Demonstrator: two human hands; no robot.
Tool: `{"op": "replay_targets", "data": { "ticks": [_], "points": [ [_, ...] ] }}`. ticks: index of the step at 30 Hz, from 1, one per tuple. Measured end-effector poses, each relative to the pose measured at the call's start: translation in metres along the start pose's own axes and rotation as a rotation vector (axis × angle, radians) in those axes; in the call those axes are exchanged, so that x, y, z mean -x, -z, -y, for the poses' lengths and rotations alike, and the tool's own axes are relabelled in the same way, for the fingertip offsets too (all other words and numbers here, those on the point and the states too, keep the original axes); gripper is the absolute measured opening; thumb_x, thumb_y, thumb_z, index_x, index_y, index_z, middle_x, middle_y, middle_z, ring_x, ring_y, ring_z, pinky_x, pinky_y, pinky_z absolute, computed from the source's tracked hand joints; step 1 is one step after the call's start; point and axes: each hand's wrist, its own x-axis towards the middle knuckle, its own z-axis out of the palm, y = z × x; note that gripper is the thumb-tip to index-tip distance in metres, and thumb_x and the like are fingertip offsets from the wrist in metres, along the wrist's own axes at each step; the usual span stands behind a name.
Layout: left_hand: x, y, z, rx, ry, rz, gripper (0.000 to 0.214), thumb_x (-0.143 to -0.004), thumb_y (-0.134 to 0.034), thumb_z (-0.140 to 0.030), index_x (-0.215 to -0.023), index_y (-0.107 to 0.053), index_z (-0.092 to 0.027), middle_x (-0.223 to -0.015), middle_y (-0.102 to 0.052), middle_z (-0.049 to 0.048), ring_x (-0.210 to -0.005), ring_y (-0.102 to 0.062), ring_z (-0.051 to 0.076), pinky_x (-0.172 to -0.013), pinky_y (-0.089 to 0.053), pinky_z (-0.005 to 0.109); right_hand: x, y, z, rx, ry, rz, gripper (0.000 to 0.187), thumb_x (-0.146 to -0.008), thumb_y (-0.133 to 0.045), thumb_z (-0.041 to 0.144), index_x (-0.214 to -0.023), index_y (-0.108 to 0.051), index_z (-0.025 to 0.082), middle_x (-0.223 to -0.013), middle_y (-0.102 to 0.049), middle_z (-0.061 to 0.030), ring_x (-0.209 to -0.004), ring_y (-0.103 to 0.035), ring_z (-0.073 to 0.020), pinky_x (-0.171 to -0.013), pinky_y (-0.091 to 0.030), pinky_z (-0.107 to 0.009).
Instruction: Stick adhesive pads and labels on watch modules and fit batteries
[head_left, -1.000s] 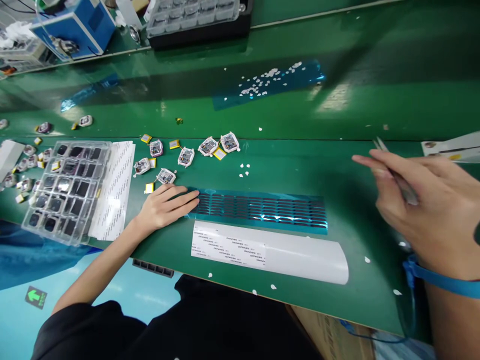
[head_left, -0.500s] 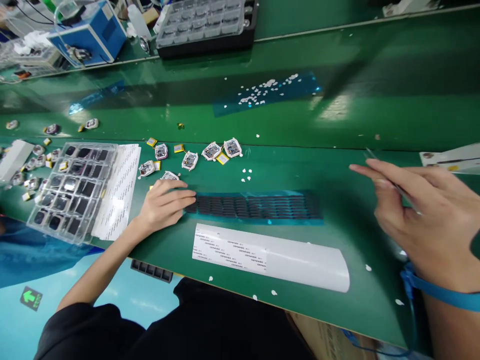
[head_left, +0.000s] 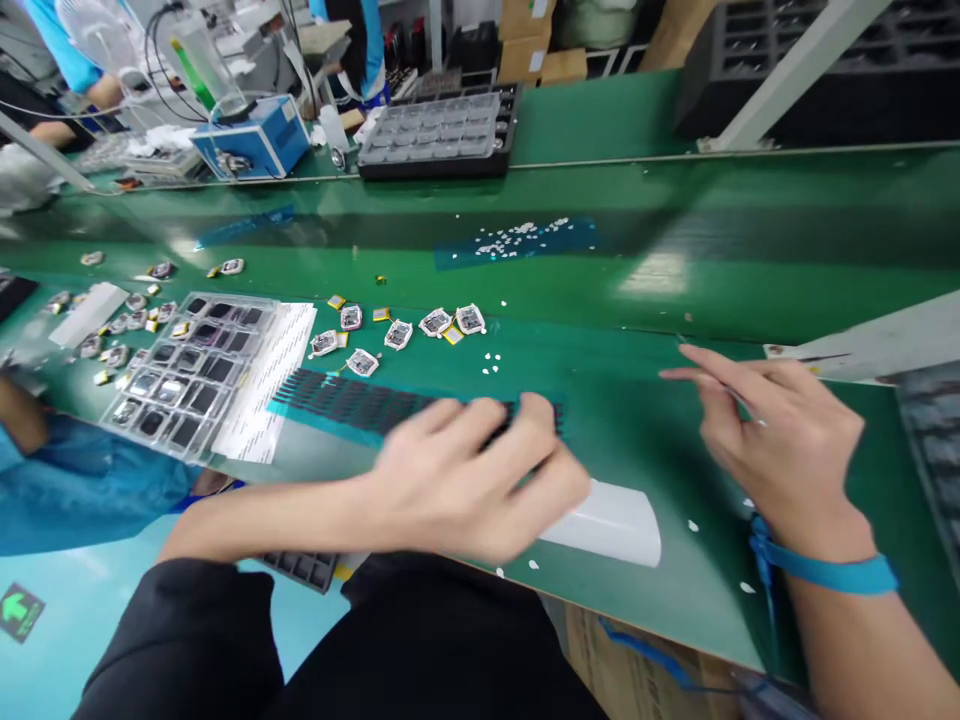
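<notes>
My left hand (head_left: 480, 475), blurred, is over the white glossy sheet (head_left: 619, 525), with bent fingers above the near side of a blue film strip (head_left: 326, 418) bearing rows of thin black pieces. It covers part of both; whether it grips anything is not visible. My right hand (head_left: 780, 430) pinches thin metal tweezers (head_left: 742, 402), with their tips pointing to the far left above the green bench. Beyond the strip lie several opened watch bodies (head_left: 470, 320) with small yellow-edged batteries (head_left: 452, 336).
To the left, a clear tray (head_left: 251, 345) of dark watch screens overlaps printed white sheets (head_left: 259, 425). Blue film (head_left: 457, 257) with white bits lies on the raised back surface. A black tray (head_left: 435, 170) and blue box (head_left: 262, 140) stand behind. A co-worker's sleeve (head_left: 90, 480) is at left.
The film strip has shifted left. My left hand has left its left end and swung right over the white sheet. My right hand still holds the tweezers; the view has tilted up.
</notes>
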Motion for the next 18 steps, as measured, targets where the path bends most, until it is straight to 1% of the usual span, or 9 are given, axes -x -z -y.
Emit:
{"op": "replay_targets", "data": {
  "ticks": [2,3,5,6,8,9,11,13,18],
  "points": [
    [-0.02,-0.041,-0.01,-0.08,-0.035,0.162,0.024,-0.099,-0.048,-0.004,-0.104,-0.066,-0.019,-0.105,-0.076,0.0073,-0.071,-0.066,0.015,-0.053,-0.038,0.027,-0.002,0.002,0.001,-0.012,0.022,0.022,0.024,-0.108,-0.059,0.02,-0.128,-0.072,0.022,-0.077,-0.075,0.0001,-0.065,-0.064,-0.0176,-0.058,-0.05,-0.028],
    [-0.028,-0.06,-0.011,-0.107,-0.023,0.299,0.027,-0.098,-0.045,0.0,-0.104,-0.066,-0.017,-0.098,-0.075,0.0071,-0.069,-0.067,0.016,-0.05,-0.035,0.027,-0.003,0.003,0.002,-0.015,0.034,0.035,0.025,-0.108,-0.058,0.02,-0.129,-0.072,0.022,-0.078,-0.075,-0.0003,-0.066,-0.062,-0.0185,-0.059,-0.049,-0.029],
    [-0.036,-0.089,-0.01,-0.111,0.006,0.371,0.027,-0.092,-0.049,0.002,-0.105,-0.066,-0.014,-0.092,-0.073,0.0073,-0.07,-0.069,0.018,-0.047,-0.03,0.028,-0.005,0.005,0.004,-0.018,0.055,0.055,0.026,-0.108,-0.058,0.02,-0.131,-0.07,0.022,-0.081,-0.076,-0.0011,-0.068,-0.059,-0.0198,-0.061,-0.049,-0.03],
    [-0.037,-0.099,-0.009,-0.104,0.012,0.386,0.026,-0.091,-0.051,0.001,-0.105,-0.066,-0.014,-0.093,-0.072,0.0079,-0.071,-0.069,0.019,-0.046,-0.029,0.028,-0.005,0.006,0.004,-0.02,0.062,0.056,0.027,-0.107,-0.06,0.02,-0.132,-0.07,0.023,-0.082,-0.076,-0.0012,-0.069,-0.059,-0.0201,-0.061,-0.048,-0.03],
    [-0.035,-0.111,-0.007,-0.096,0.003,0.381,0.018,-0.094,-0.055,-0.007,-0.108,-0.066,-0.013,-0.101,-0.072,0.0106,-0.073,-0.07,0.02,-0.046,-0.03,0.029,-0.006,0.007,0.006,-0.03,0.068,0.052,0.032,-0.104,-0.065,0.018,-0.135,-0.069,0.024,-0.085,-0.076,-0.0011,-0.071,-0.06,-0.0199,-0.061,-0.048,-0.03],
    [-0.033,-0.113,-0.005,-0.089,-0.007,0.378,0.014,-0.098,-0.057,-0.015,-0.109,-0.066,-0.013,-0.105,-0.071,0.0123,-0.074,-0.07,0.021,-0.046,-0.031,0.029,-0.007,0.008,0.007,-0.036,0.067,0.05,0.035,-0.103,-0.066,0.017,-0.137,-0.068,0.025,-0.086,-0.077,-0.0011,-0.071,-0.06,-0.02,-0.061,-0.049,-0.03],
    [-0.029,-0.115,-0.001,-0.073,-0.039,0.366,0.024,-0.105,-0.057,-0.034,-0.112,-0.065,-0.012,-0.11,-0.071,0.0146,-0.076,-0.071,0.023,-0.048,-0.036,0.03,-0.008,0.009,0.009,-0.047,0.062,0.051,0.04,-0.103,-0.066,0.016,-0.141,-0.066,0.026,-0.087,-0.077,-0.0013,-0.071,-0.061,-0.0203,-0.061,-0.049,-0.03],
    [-0.027,-0.117,0.006,-0.053,-0.086,0.349,0.036,-0.108,-0.053,-0.046,-0.113,-0.066,-0.012,-0.113,-0.071,0.0153,-0.078,-0.072,0.024,-0.05,-0.04,0.031,-0.009,0.01,0.012,-0.055,0.057,0.052,0.042,-0.103,-0.065,0.015,-0.143,-0.064,0.026,-0.087,-0.077,-0.0014,-0.071,-0.062,-0.0206,-0.061,-0.05,-0.03],
    [-0.027,-0.128,0.019,0.006,-0.237,0.296,0.043,-0.11,-0.047,-0.053,-0.109,-0.068,-0.015,-0.114,-0.073,0.0129,-0.078,-0.072,0.021,-0.057,-0.044,0.031,-0.012,0.01,0.016,-0.053,0.071,0.068,0.041,-0.101,-0.067,0.013,-0.14,-0.064,0.025,-0.089,-0.076,-0.0013,-0.073,-0.062,-0.02,-0.062,-0.05,-0.028]
  ]
}}
